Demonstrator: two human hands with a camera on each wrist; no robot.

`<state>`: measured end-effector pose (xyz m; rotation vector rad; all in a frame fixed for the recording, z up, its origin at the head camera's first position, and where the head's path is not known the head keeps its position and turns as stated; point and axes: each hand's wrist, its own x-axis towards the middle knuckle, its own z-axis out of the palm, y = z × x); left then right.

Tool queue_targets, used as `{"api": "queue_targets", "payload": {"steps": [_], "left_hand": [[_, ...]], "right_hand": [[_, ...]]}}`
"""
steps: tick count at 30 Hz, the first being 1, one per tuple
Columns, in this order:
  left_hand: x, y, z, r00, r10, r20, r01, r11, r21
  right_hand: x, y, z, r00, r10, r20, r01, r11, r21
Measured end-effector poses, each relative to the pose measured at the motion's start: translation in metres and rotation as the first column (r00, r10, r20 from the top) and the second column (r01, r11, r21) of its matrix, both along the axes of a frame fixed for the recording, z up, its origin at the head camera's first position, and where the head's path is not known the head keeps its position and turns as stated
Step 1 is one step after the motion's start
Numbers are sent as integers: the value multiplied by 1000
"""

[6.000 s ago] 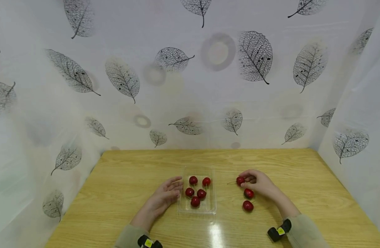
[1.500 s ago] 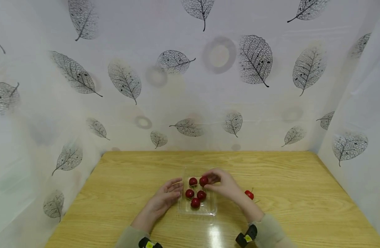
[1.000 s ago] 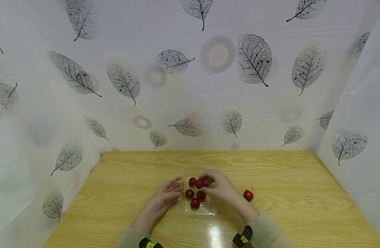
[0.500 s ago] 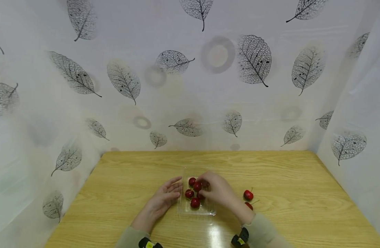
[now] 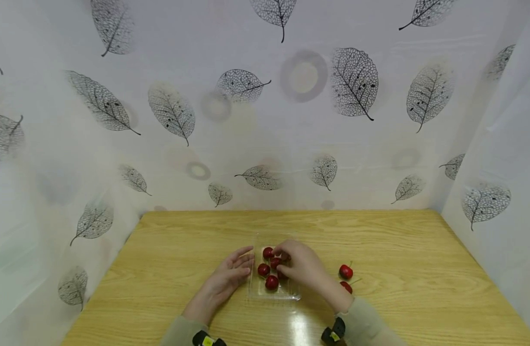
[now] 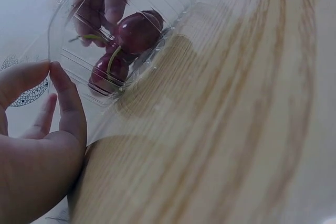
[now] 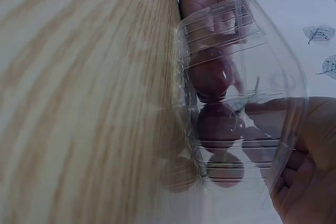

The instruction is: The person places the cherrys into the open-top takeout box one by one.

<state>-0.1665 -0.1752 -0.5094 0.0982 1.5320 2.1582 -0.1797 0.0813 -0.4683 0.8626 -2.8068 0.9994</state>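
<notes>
While down among the cherries [image 5: 271, 282] in the clear tray [image 5: 294, 293] mid-tabletop [image 5: 403, 250], right hand [image 5: 302, 267] now curled over one, no longer high, grip unclear; left hand [image 5: 230, 276] flat against tray; two cherries [image 5: 345, 272] outside.

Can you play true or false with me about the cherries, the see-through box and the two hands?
1. The right hand is reaching into the clear box. True.
2. Every cherry is inside the box. False: two cherries lie on the wooden table to the right of it.
3. The left hand rests against the box's left side. True.
4. The box is blue and solid. False: it is clear plastic, and the cherries in the box show through it.
5. The left hand holds a cherry. False: its fingers are straight and hold nothing.
</notes>
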Motion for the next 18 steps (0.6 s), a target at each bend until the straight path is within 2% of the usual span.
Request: {"api": "queue_targets", "payload": {"steps": [10, 18], "left_hand": [[-2, -2, -4, 1000, 11, 13, -11, 1000, -17], [-1, -1, -3, 1000, 19, 19, -19, 1000, -7]], "right_hand": [[1, 4, -2, 1000, 6, 13, -5, 996, -86], [-2, 8, -1, 995, 43, 92, -23, 977, -212]]}}
